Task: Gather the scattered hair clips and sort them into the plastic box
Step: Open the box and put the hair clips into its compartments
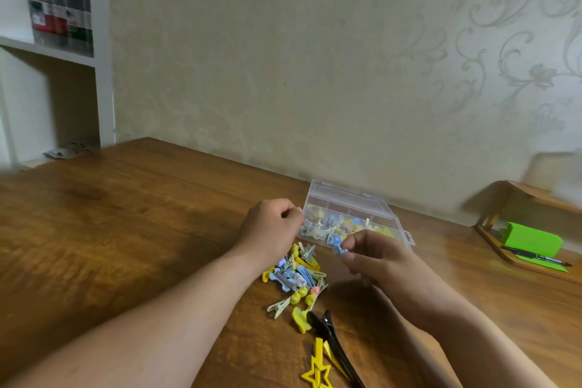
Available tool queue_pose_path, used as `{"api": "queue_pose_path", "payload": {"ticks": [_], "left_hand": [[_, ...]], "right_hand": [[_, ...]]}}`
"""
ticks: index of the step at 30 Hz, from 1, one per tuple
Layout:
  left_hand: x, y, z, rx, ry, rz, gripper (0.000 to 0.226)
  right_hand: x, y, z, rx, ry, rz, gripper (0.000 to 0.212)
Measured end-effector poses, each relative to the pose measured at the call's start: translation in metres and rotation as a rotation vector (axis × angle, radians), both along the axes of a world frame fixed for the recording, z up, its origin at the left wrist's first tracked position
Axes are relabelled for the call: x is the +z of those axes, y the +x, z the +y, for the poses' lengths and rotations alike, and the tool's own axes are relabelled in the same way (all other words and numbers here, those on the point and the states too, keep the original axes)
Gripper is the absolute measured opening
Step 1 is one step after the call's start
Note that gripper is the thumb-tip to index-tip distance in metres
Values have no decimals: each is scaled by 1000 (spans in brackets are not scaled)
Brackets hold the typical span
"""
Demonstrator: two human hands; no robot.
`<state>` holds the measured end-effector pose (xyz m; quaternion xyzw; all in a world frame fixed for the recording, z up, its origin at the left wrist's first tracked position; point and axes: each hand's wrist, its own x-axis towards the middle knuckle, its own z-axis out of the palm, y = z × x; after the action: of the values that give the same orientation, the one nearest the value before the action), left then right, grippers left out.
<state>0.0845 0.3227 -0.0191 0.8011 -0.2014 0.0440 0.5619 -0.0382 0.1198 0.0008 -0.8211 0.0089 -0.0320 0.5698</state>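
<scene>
Clear plastic box [352,198] sits on our wooden table [141,214] near the wall, small yellow and blue clips in its compartments. Just in front of it our right hand [374,257] pinches a blue clip [338,250] between thumb and fingertips. Our left hand [271,224] is curled at the box's left end; whether it holds anything we cannot tell. Between our forearms lies the pile of hair clips [297,274], with a long black clip [333,343] nearer us.

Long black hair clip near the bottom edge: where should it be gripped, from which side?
Pinch the long black hair clip across its narrow width at the raised hinge end, coming from above. It lies flat on the wooden table, and the yellow star-shaped clip crowds its left side. The right hand pinches a small blue clip.
</scene>
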Motion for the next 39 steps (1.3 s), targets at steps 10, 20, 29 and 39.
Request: {"api": "queue_pose_path", "payload": {"ticks": [10, 20, 29, 39], "left_hand": [[-3, 3, -1, 1, 10, 5, 36], [-5, 7, -2, -2, -14, 1, 36], [-5, 7, -3, 12, 13, -17, 36], [-2, 4, -2, 16, 37, -22, 37]], "right_hand": [[11, 10, 0, -45, 144, -22, 9], [66, 86, -23, -153, -84, -55, 9], [57, 157, -17, -185, -566, 142, 9], [43, 178, 2, -181, -677, 175, 16]]}}
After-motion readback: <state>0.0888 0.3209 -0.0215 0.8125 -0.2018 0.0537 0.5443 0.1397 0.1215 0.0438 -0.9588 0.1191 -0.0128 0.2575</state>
